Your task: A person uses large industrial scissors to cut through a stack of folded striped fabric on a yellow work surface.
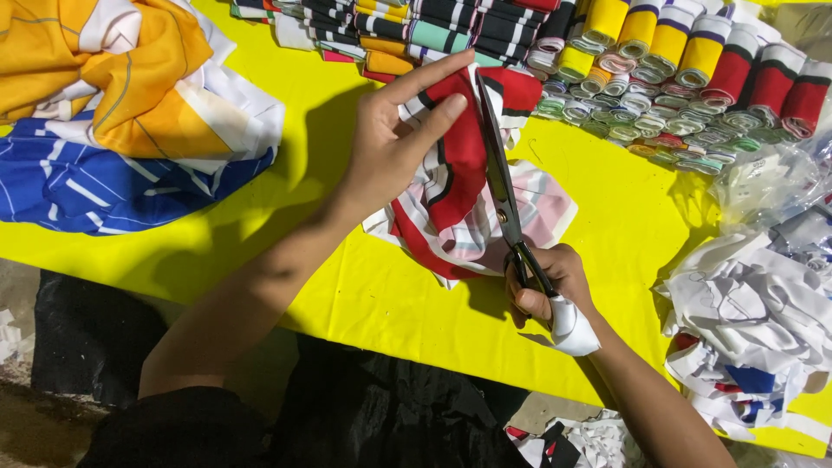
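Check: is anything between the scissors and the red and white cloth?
Nothing visible. The scissors in the right hand lie directly against the red and white cloth, which the left hand presses flat on the yellow table.

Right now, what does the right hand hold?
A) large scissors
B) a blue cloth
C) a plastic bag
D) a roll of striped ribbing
A: the right hand grips the dark handles of the scissors, whose blades lie along the red and white fabric that the left hand presses flat on the yellow table.
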